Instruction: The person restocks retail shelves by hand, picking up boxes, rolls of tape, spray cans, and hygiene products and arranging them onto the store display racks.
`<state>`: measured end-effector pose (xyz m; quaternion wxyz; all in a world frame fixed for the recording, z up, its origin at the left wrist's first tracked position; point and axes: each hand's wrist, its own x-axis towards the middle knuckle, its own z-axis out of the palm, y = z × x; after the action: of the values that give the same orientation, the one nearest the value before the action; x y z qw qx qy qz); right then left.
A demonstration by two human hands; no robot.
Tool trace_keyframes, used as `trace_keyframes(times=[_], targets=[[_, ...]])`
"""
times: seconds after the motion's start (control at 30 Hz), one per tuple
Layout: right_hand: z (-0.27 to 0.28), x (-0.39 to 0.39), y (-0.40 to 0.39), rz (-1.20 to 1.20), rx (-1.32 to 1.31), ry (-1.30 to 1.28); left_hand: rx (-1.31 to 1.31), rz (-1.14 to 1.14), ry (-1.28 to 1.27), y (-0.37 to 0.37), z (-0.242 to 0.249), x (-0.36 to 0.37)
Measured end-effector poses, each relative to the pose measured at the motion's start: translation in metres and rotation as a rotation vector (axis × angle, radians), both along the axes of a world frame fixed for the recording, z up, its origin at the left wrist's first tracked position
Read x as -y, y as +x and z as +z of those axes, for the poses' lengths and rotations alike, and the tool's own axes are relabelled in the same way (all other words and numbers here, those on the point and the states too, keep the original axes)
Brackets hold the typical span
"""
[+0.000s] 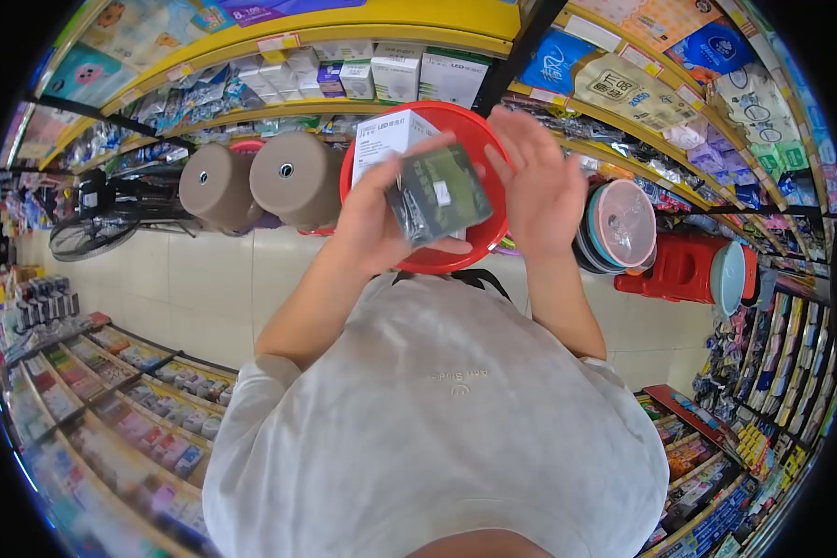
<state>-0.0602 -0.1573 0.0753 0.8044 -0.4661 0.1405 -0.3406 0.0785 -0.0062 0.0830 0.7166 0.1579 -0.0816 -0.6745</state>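
A dark green box with a small white label [444,192] is gripped in my left hand [372,209], its fingers and thumb around the box's left side and lower edge. To the right of the box, my right hand [541,191] is raised with its fingers spread and slightly blurred, touching nothing that I can see. Below both hands is a round red basin [491,244]. Inside the basin, at its upper left, a white box with LED printing [381,136] shows partly behind the green box and my left hand.
Two brown round stools [295,191] stand left of the basin, with a black fan [93,228] beyond them. At the right are stacked round tubs [626,223] and a red plastic item [665,270]. Shelves of packaged goods [395,74] run ahead and behind.
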Motion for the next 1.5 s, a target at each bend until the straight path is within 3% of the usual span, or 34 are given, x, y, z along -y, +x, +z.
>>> trace_keyframes(times=[0.1,0.23,0.33,0.53,0.6,0.63,0.67,0.7,0.77,0.83,0.9,0.97,1.2,1.33,1.5], targets=[[-0.022,-0.015,-0.012,0.154,-0.049,-0.037,0.14,-0.064,0.079,-0.008,-0.004,-0.004],[-0.027,-0.029,-0.025,0.172,-0.081,-0.103,0.039,0.019,0.085,-0.012,-0.012,-0.003],[-0.028,-0.026,-0.03,0.02,-0.161,-0.894,0.136,0.007,0.106,-0.009,-0.012,-0.005],[-0.005,-0.027,-0.022,-0.105,-0.209,-1.459,0.091,0.026,0.172,-0.007,-0.021,-0.009],[-0.022,-0.036,-0.028,-0.124,-0.327,-1.047,0.147,0.083,0.257,-0.01,-0.015,-0.014],[-0.024,-0.042,-0.031,-0.134,-0.387,-0.84,0.422,0.169,0.255,-0.009,-0.022,-0.012],[-0.023,-0.049,-0.034,-0.08,-0.414,-0.401,0.693,0.255,0.25,-0.008,-0.031,-0.01],[-0.023,-0.052,-0.031,-0.039,-0.45,-0.28,0.959,0.342,0.249,-0.01,-0.042,-0.01],[-0.028,-0.056,-0.03,0.055,-0.52,-0.035,0.828,0.269,0.2,-0.012,-0.038,-0.011],[-0.035,-0.063,-0.03,0.082,-0.462,-0.038,0.619,0.243,0.224,-0.02,-0.038,-0.013],[-0.043,-0.062,-0.029,0.138,-0.387,-0.035,0.594,0.353,0.274,-0.03,-0.039,-0.012],[-0.049,-0.041,-0.037,0.311,-0.433,-0.046,0.613,0.46,0.327,-0.043,-0.045,-0.016],[-0.073,-0.013,-0.032,0.825,-0.46,-0.176,0.32,0.924,0.494,-0.125,-0.06,-0.048],[-0.085,-0.048,-0.03,1.104,-0.436,-0.223,0.136,1.238,0.495,-0.184,-0.082,-0.084],[-0.074,-0.124,-0.044,1.474,-0.37,-0.191,0.091,1.619,0.567,-0.255,-0.062,-0.141]])
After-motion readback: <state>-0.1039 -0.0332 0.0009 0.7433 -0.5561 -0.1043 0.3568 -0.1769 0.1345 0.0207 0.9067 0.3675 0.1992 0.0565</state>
